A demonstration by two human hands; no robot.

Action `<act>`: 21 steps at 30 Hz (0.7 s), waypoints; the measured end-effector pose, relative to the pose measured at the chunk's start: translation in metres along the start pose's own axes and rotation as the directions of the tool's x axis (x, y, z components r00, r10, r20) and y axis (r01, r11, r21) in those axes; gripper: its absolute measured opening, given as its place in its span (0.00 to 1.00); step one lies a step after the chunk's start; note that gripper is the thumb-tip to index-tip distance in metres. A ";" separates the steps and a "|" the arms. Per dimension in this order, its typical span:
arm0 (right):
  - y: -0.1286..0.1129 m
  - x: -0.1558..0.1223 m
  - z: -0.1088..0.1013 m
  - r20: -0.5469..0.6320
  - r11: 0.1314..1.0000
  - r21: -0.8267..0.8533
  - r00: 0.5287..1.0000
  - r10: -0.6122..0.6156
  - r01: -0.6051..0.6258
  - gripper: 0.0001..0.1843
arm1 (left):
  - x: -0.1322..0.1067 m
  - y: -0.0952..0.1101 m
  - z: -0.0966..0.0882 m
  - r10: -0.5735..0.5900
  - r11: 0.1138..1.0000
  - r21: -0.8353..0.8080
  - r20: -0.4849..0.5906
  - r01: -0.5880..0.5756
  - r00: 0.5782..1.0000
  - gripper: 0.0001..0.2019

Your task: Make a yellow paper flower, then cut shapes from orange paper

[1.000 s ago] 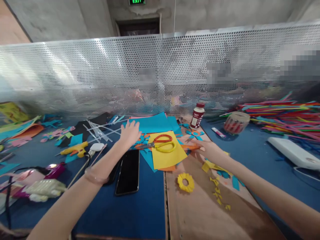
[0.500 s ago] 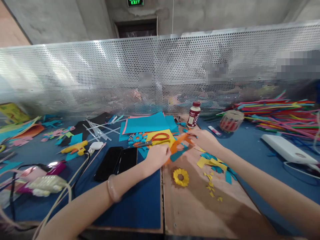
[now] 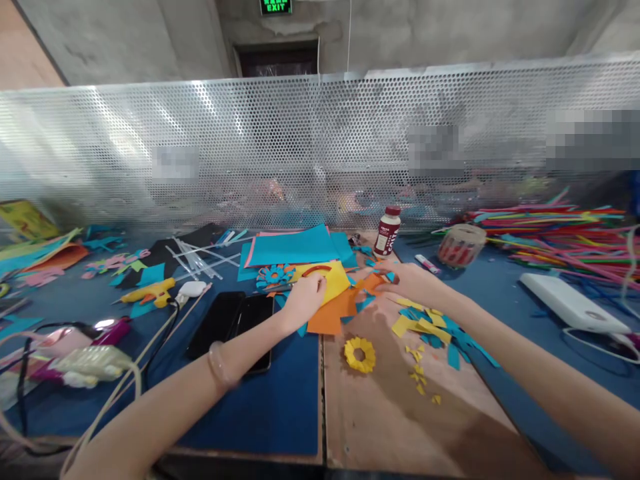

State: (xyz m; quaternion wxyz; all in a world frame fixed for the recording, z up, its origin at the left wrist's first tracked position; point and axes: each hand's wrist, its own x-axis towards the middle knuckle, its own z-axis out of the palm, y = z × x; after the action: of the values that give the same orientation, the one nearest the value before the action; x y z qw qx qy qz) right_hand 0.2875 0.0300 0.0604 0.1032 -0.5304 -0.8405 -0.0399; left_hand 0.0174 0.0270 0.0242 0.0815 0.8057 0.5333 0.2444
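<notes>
My left hand (image 3: 304, 303) is closed over the near part of a pair of scissors (image 3: 317, 269), whose orange handle shows just above my fingers; the rest is mostly hidden. Under them lies yellow paper (image 3: 339, 281). Larger orange paper (image 3: 326, 319) rests just right of the hand, across the table seam. Between the fingers of my right hand (image 3: 409, 283) is a small piece of orange paper (image 3: 371, 283). A yellow paper ring with pointed edges (image 3: 359, 355) lies on the wood in front. Left of the scissors sits a blue paper flower (image 3: 275, 275).
Blue sheets (image 3: 295, 247) are stacked behind, beside a bottle (image 3: 388, 231). Yellow and blue scraps (image 3: 425, 325) lie right. Two phones (image 3: 215, 323), a yellow glue gun (image 3: 150, 292) and cables are left. A tape roll (image 3: 462, 244) and white power bank (image 3: 573, 303) stand right.
My left hand has moved left and slightly up, from the orange paper to the scissors. The larger orange paper now lies on the table. My right hand has shifted slightly right.
</notes>
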 end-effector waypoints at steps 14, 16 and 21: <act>-0.107 -0.013 0.052 0.157 0.893 -0.159 0.904 -0.398 0.421 0.13 | -0.012 -0.009 0.016 0.133 0.988 0.051 0.152 -0.142 0.979 0.15; -0.107 -0.004 0.062 0.161 0.879 -0.167 0.892 -0.423 0.447 0.17 | -0.005 -0.012 0.014 0.139 0.989 0.018 0.168 -0.144 0.976 0.11; -0.100 0.011 0.060 0.171 0.874 -0.122 0.878 -0.448 0.470 0.14 | 0.015 -0.021 0.006 0.085 0.995 -0.076 0.186 -0.072 0.979 0.15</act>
State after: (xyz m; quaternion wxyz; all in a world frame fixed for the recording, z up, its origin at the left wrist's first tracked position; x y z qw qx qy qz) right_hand 0.1847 0.0069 0.0087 -0.0102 -0.3234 -0.9415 -0.0938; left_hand 0.0084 0.0501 0.0153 0.1498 0.8424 0.4823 0.1879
